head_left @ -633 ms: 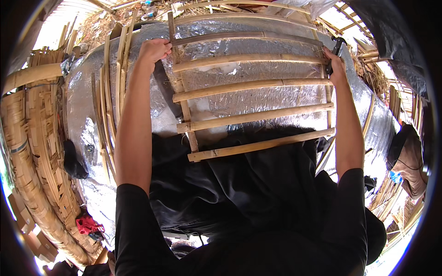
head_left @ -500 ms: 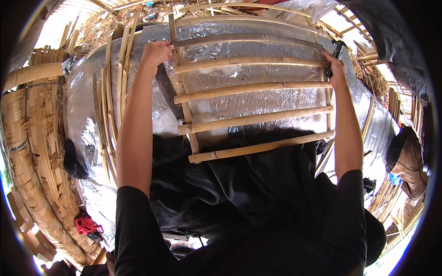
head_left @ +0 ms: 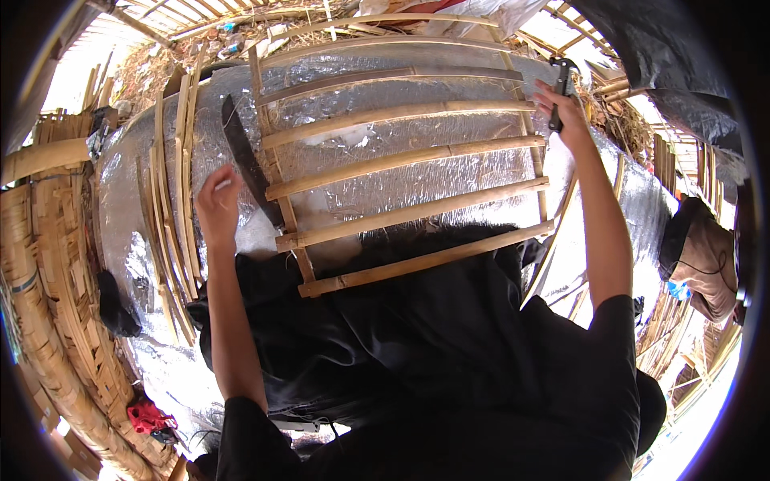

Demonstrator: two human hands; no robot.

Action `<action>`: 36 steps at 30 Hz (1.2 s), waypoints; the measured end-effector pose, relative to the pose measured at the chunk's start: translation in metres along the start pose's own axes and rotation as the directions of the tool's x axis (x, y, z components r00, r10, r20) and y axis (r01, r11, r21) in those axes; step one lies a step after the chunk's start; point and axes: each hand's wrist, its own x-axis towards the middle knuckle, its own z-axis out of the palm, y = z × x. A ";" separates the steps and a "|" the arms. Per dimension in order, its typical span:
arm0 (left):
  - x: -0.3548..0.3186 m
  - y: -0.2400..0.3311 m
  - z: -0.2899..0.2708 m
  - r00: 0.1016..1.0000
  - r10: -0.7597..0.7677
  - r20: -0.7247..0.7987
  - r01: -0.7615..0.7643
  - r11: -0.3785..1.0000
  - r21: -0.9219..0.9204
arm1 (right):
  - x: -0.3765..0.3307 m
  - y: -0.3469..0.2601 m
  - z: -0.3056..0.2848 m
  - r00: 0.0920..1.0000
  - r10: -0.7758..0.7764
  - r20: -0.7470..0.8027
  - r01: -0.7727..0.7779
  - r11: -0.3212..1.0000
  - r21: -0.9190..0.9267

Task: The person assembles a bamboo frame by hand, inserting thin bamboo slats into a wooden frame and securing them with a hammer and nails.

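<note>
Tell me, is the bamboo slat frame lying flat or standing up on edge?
Lying flat. The bamboo frame rests across the person's lap and the silver sheet, its slats facing up.

My left hand [head_left: 216, 200] rests open on the silver foil sheet [head_left: 401, 180], just beside a long dark blade [head_left: 249, 164] lying tilted across it. My right hand [head_left: 565, 112] grips a small dark tool [head_left: 559, 88] at the far right corner of the bamboo frame [head_left: 401, 192], a ladder of pale slats lying flat, its near end over my lap.
</note>
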 end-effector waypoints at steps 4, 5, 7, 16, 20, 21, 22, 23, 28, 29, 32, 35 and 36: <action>-0.051 -0.011 -0.014 0.996 -0.079 0.034 0.082 0.991 -0.108 | -0.033 -0.014 -0.017 0.998 -0.041 -0.049 0.021 0.935 -0.353; -0.056 -0.010 -0.012 0.994 -0.096 0.045 0.101 0.988 -0.114 | -0.036 -0.012 -0.024 0.997 -0.048 -0.056 0.023 0.922 -0.387; -0.063 -0.012 -0.007 0.996 -0.055 0.066 0.066 0.981 -0.183 | -0.043 -0.005 -0.029 0.996 -0.063 -0.070 0.024 0.888 -0.460; -0.075 -0.002 0.020 0.955 0.295 0.037 -0.297 0.948 0.111 | -0.073 0.023 -0.041 0.995 -0.076 -0.072 0.005 0.724 -0.689; -0.069 0.001 0.026 0.944 0.322 0.072 -0.329 0.935 0.134 | -0.076 0.054 -0.080 0.971 -0.199 -0.132 0.007 0.578 -0.816; -0.072 0.003 0.026 0.947 0.314 0.065 -0.320 0.938 0.129 | -0.080 0.057 -0.079 0.972 -0.176 -0.156 -0.030 0.564 -0.825; -0.074 0.005 0.026 0.944 0.323 0.059 -0.329 0.933 0.149 | -0.086 0.058 -0.076 0.972 -0.152 -0.180 -0.068 0.550 -0.833; -0.077 0.006 0.023 0.942 0.330 0.050 -0.334 0.926 0.178 | -0.096 0.055 -0.063 0.979 -0.078 -0.187 -0.106 0.587 -0.803; -0.078 -0.001 0.027 0.928 0.372 0.036 -0.371 0.907 0.200 | -0.122 0.069 -0.059 0.964 -0.030 -0.263 -0.183 0.641 -0.746; -0.078 -0.001 0.026 0.925 0.376 0.042 -0.377 0.902 0.209 | -0.126 0.077 -0.057 0.959 -0.075 -0.273 -0.160 0.653 -0.740; -0.078 -0.002 0.034 0.915 0.400 0.057 -0.403 0.894 0.194 | -0.122 0.113 -0.088 0.969 -0.089 -0.230 -0.128 0.616 -0.777; -0.079 -0.008 0.026 0.911 0.411 0.032 -0.408 0.888 0.212 | -0.137 0.074 -0.052 0.996 -0.024 -0.087 -0.069 0.416 -0.907; -0.079 -0.008 0.025 0.913 0.407 0.023 -0.402 0.891 0.213 | -0.142 0.051 -0.040 0.997 -0.055 -0.052 -0.031 0.334 -0.942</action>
